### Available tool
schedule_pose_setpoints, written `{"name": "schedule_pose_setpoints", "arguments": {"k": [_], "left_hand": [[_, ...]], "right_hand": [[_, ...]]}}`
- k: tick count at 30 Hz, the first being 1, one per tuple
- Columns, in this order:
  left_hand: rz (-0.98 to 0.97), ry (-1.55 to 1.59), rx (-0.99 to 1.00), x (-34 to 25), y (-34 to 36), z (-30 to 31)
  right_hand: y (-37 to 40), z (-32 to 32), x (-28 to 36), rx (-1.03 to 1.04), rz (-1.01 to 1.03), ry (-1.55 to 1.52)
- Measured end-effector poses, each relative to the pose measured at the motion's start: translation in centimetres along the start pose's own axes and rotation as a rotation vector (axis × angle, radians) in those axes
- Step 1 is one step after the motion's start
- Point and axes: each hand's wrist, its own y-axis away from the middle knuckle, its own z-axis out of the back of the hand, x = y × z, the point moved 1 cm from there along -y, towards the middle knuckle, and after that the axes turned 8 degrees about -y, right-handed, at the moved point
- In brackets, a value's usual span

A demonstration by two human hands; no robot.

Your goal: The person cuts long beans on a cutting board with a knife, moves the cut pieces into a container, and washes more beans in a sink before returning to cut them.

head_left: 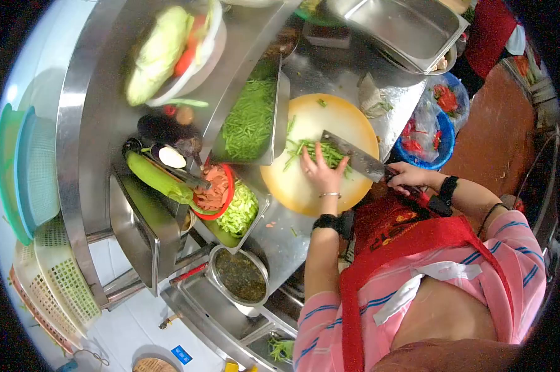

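Note:
My right hand [407, 178] is wrapped round the handle of a cleaver [357, 158]. The blade lies over the right end of a small bunch of green beans [304, 150] on a round, yellow-rimmed cutting board [292, 186]. My left hand [323, 172] presses on the beans with its fingers spread, just left of the blade. Cut bean pieces lie around the fingers, and a few more are near the board's upper edge. Beside the board on the left, a metal tray holds many cut green beans [250, 121].
Left of the board are a red-rimmed bowl of pink slices [215, 192], chopped pale green vegetable [239, 211] and a pot of dark liquid [239, 276]. An empty metal pan [404, 31] stands at upper right, above a blue basket [438, 162]. Part of another person [491, 37] shows there.

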Motion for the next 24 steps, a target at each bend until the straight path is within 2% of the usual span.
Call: {"name": "schedule_pose_setpoints", "arguments": {"k": [1,4,7,10,14,17,19,21,22,23,24], "left_hand": [[-0.004,0.002,0.006,-0.4,0.0,-0.5],[0.168,0.126,-0.155,-1.4,-0.1,-1.1],[0.213,0.203,-0.196,-1.2,0.1,-1.1],[0.163,0.290,-0.297,-2.0,-0.7,0.1],[0.093,0.250,-0.355,-3.0,-6.5,6.0],[0.067,0.242,-0.417,-0.1,-12.7,9.5],[0.154,0.241,-0.316,2.8,-15.7,10.8],[0.172,-0.197,-0.314,5.3,-15.7,11.1],[0.144,-0.128,-0.345,6.2,-15.1,11.6],[-0.003,-0.036,-0.458,6.2,-13.7,12.3],[-0.027,0.153,-0.466,5.7,-11.8,12.6]], "right_hand": [[-0.6,-0.5,-0.2,0.036,-0.001,-0.010],[-1.9,-2.0,-0.8,0.097,0.036,-0.077],[-1.3,-3.0,0.2,0.113,0.042,-0.089],[-0.3,-3.4,1.1,0.141,0.061,-0.097],[0.7,-5.6,7.2,0.169,0.131,-0.119],[-1.2,-7.8,13.5,0.145,0.238,0.030],[-2.6,-8.9,17.2,0.020,0.218,0.139],[-3.1,-8.2,18.3,-0.106,0.304,0.392],[-2.6,-7.5,18.1,-0.147,0.351,0.466],[-1.7,-6.3,17.4,-0.191,0.397,0.537],[-0.9,-5.0,16.3,-0.228,0.426,0.599]]}}
